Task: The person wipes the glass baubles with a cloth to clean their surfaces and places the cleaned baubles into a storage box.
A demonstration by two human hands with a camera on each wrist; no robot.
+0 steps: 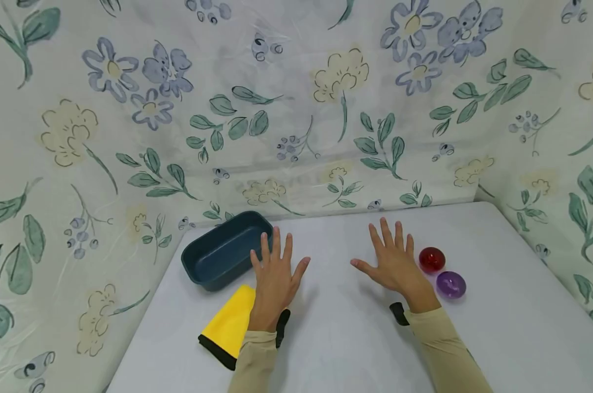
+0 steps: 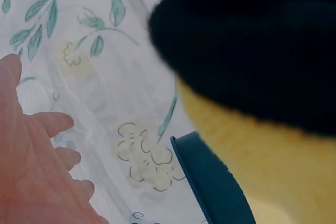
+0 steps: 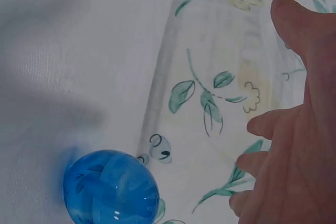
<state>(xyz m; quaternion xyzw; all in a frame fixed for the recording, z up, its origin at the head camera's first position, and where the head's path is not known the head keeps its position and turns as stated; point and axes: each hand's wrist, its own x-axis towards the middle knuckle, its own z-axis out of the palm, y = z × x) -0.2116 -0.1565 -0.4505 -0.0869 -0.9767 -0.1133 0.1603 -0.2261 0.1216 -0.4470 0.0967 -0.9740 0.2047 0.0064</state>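
My left hand is held with its fingers spread, palm down, holding nothing. It overlaps the right end of a dark teal oblong tub in the head view. Beside and partly behind that wrist lies a yellow cloth with a black edge, which looms large in the left wrist view. My right hand also spreads its fingers with nothing in them. Just right of it sit a glossy red ball and a purple ball. The right wrist view shows a translucent blue ball, hidden in the head view.
A white table carries all these things. Behind it and along its sides hangs a pale sheet printed with flowers and leaves. Black wrist gear shows beneath the right forearm.
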